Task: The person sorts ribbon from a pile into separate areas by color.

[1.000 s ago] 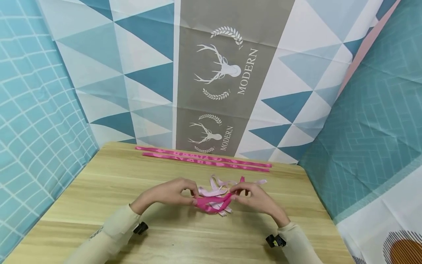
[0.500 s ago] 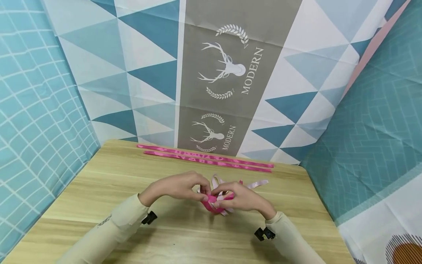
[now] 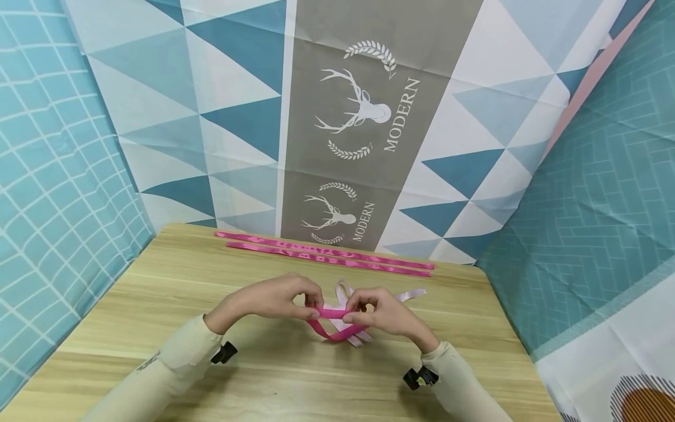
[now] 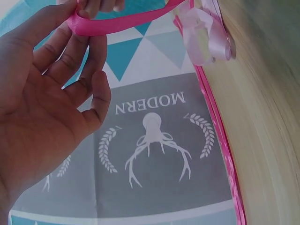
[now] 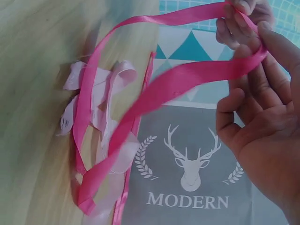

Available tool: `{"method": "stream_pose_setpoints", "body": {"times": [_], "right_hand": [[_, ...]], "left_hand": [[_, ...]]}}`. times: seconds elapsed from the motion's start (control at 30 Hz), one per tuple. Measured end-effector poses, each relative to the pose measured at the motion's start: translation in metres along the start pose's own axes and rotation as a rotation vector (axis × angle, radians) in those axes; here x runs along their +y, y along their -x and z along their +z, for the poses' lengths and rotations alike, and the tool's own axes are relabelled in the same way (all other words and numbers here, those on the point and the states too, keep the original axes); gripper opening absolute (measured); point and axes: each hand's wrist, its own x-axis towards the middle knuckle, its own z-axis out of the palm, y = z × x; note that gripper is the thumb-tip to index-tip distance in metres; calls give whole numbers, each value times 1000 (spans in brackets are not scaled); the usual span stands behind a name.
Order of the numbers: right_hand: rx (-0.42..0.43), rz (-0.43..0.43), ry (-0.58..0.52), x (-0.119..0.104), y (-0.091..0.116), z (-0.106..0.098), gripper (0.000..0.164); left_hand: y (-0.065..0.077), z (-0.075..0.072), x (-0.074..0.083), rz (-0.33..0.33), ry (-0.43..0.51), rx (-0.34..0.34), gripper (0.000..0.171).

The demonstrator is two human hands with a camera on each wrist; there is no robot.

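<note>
Both hands pinch one bright pink ribbon, stretching a short span of it between them. My left hand has it between thumb and fingertips; in the left wrist view the ribbon folds at those fingertips. On the other side my right hand pinches it between thumb and index finger. The rest of the ribbon hangs in a loose loop, seen whole in the right wrist view, where the ribbon droops toward the table. Beneath it lies a tangle of pale pink ribbon, partly hidden by the hands in the head view.
Two long pink ribbons lie straight and side by side along the back of the wooden table. A pale ribbon end sticks out right of the tangle. Patterned cloth hangs behind and at both sides.
The hands came close together at the pink ribbon half a second ago and are now slightly apart, with a short span pulled level between them. The right hand now grips nearer the left than at first.
</note>
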Motion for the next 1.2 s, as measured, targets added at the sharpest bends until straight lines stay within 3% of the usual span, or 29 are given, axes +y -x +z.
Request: {"method": "stream_pose_setpoints", "body": {"times": [0.3,0.5,0.73,0.93,1.2], "right_hand": [[47,38,-120,2,9,-20,13],[102,70,-29,-3,16,-39,11],[135,37,14,-4,25,-58,13],[168,63,42,-2,35,-72,4],[220,90,60,4,51,-86,7]], "left_hand": [[14,-15,-3,-47,14,17,2],[26,-38,-3,-105,11,41,4],[42,-65,-1,-157,25,110,8],[52,-77,-9,-170,54,146,12],[76,-86,-20,-254,74,193,11]]}}
